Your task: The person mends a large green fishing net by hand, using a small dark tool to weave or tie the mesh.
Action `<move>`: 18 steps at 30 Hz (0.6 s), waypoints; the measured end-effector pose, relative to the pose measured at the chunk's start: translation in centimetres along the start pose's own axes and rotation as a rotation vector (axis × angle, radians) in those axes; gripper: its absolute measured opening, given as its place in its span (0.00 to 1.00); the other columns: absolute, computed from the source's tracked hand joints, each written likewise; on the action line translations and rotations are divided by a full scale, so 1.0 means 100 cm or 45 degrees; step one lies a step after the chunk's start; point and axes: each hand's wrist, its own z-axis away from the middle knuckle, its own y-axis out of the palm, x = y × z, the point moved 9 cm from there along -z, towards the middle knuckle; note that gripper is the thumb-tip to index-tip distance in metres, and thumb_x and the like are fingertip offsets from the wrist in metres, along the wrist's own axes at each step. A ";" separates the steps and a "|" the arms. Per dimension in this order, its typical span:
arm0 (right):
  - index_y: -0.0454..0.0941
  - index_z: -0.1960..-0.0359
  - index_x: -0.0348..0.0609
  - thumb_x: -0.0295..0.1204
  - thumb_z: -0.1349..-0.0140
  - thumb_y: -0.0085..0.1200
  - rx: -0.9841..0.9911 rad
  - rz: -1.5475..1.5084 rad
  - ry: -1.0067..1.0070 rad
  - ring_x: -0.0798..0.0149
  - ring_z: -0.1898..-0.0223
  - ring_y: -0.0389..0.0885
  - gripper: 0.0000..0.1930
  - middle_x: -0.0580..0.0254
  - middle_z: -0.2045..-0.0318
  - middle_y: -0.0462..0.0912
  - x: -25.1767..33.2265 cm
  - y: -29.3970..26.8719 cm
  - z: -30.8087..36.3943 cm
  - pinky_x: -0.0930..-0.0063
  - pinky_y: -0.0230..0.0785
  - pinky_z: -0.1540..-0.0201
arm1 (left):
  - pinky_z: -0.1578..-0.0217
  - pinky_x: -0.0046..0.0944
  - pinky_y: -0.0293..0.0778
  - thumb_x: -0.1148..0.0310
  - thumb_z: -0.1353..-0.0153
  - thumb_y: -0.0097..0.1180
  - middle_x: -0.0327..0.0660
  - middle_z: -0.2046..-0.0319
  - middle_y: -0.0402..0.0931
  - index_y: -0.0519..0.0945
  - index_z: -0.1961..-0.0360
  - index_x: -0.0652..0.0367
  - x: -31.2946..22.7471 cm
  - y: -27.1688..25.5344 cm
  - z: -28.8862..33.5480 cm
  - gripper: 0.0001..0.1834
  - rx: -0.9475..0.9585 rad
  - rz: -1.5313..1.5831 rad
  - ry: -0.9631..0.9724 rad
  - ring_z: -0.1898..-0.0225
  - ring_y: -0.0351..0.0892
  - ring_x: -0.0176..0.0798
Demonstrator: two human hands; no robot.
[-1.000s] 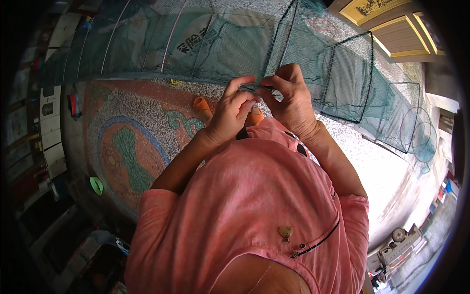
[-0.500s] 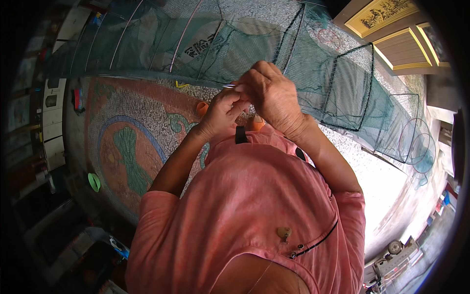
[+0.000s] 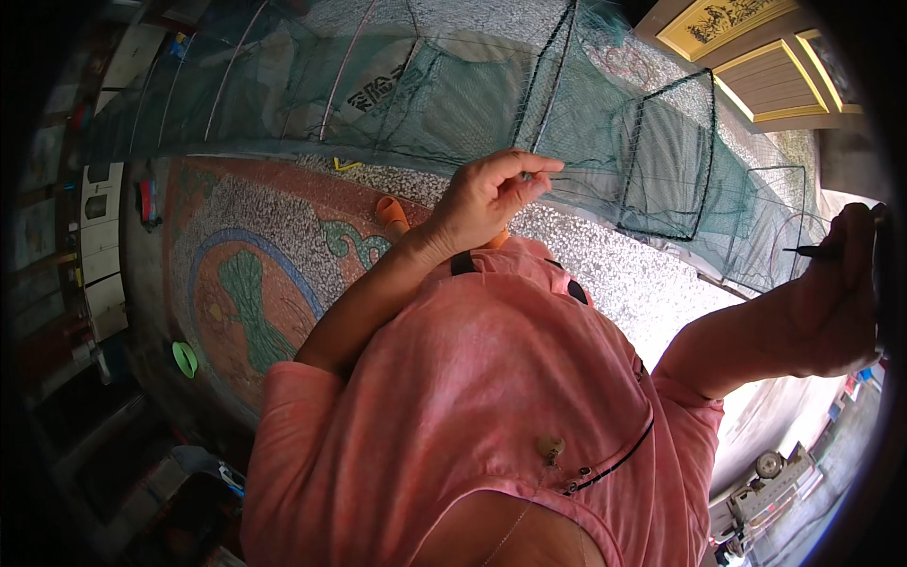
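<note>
My left hand (image 3: 496,196) is in front of my body, thumb and index finger pinched together at the near edge of a long green mesh net trap (image 3: 472,99). Whatever lies between those fingertips is too small to make out. Far out at the right edge, my right hand (image 3: 836,298) is in shadow with its fingers curled closed. A thin, dark, pointed tool (image 3: 806,251) juts from it toward the left; its kind cannot be told. Rectangular frames, some dark and rope-wrapped, hold the net trap in shape across the upper view.
The patterned pebble floor (image 3: 255,198) spreads at left, with a green object (image 3: 184,357) on it. An orange shoe (image 3: 389,210) shows below the net. Yellow-trimmed wooden panelling (image 3: 770,80) stands upper right. A wheeled vehicle (image 3: 770,491) is at lower right.
My hands, together before, are now apart. The right hand has swung far right with the pointed tool; the left has shifted slightly right, still pinched. A shiny metal piece at the fingers no longer shows.
</note>
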 end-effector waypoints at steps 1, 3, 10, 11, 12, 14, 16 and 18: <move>0.66 0.60 0.39 0.35 0.28 0.42 0.056 0.106 -0.042 0.73 0.82 0.69 0.11 0.66 0.78 0.70 -0.001 0.004 0.004 0.78 0.69 0.80 | 0.66 0.29 0.71 0.78 0.39 0.55 0.38 0.63 0.80 0.82 0.56 0.59 -0.004 -0.004 -0.001 0.10 -0.016 0.057 0.017 0.66 0.77 0.30; 0.71 0.58 0.34 0.29 0.32 0.46 0.271 0.167 0.157 0.70 0.71 0.73 0.09 0.61 0.69 0.76 -0.017 0.004 0.008 0.76 0.67 0.70 | 0.65 0.31 0.72 0.79 0.39 0.55 0.39 0.65 0.79 0.82 0.58 0.59 -0.009 -0.006 0.001 0.09 0.065 -0.114 0.078 0.66 0.77 0.31; 0.79 0.64 0.49 0.30 0.38 0.56 0.274 1.716 0.540 0.64 0.67 0.77 0.03 0.67 0.69 0.79 -0.141 0.007 0.076 0.72 0.71 0.65 | 0.63 0.33 0.73 0.84 0.44 0.54 0.42 0.62 0.76 0.82 0.61 0.62 -0.022 -0.014 0.023 0.11 0.213 -0.355 0.206 0.61 0.77 0.41; 0.79 0.66 0.50 0.30 0.40 0.57 0.334 1.787 0.571 0.62 0.66 0.77 0.02 0.67 0.68 0.78 -0.151 0.006 0.085 0.69 0.72 0.63 | 0.63 0.33 0.73 0.85 0.44 0.53 0.42 0.61 0.76 0.82 0.61 0.62 -0.022 -0.014 0.024 0.12 0.224 -0.377 0.210 0.61 0.77 0.41; 0.80 0.69 0.51 0.30 0.42 0.58 0.394 1.860 0.601 0.61 0.64 0.78 0.01 0.67 0.67 0.78 -0.159 0.005 0.094 0.67 0.72 0.62 | 0.62 0.34 0.73 0.85 0.44 0.53 0.42 0.60 0.76 0.81 0.61 0.62 -0.022 -0.014 0.026 0.12 0.236 -0.398 0.217 0.61 0.78 0.41; 0.80 0.71 0.51 0.28 0.43 0.58 0.441 1.877 0.635 0.59 0.62 0.77 0.01 0.66 0.69 0.76 -0.170 0.009 0.107 0.66 0.72 0.62 | 0.62 0.34 0.74 0.86 0.45 0.52 0.42 0.60 0.76 0.81 0.61 0.63 -0.025 -0.016 0.027 0.12 0.223 -0.454 0.228 0.60 0.78 0.41; 0.80 0.71 0.51 0.27 0.44 0.57 0.481 1.909 0.605 0.58 0.63 0.76 0.02 0.65 0.70 0.76 -0.177 0.012 0.116 0.66 0.72 0.63 | 0.61 0.34 0.74 0.86 0.44 0.52 0.42 0.59 0.76 0.81 0.61 0.63 -0.027 -0.019 0.028 0.12 0.210 -0.474 0.229 0.60 0.78 0.41; 0.80 0.72 0.50 0.27 0.45 0.58 0.521 1.921 0.553 0.58 0.64 0.76 0.02 0.65 0.70 0.76 -0.182 0.015 0.120 0.66 0.72 0.63 | 0.61 0.34 0.74 0.86 0.44 0.52 0.43 0.59 0.76 0.80 0.61 0.63 -0.026 -0.021 0.028 0.11 0.204 -0.455 0.212 0.60 0.78 0.41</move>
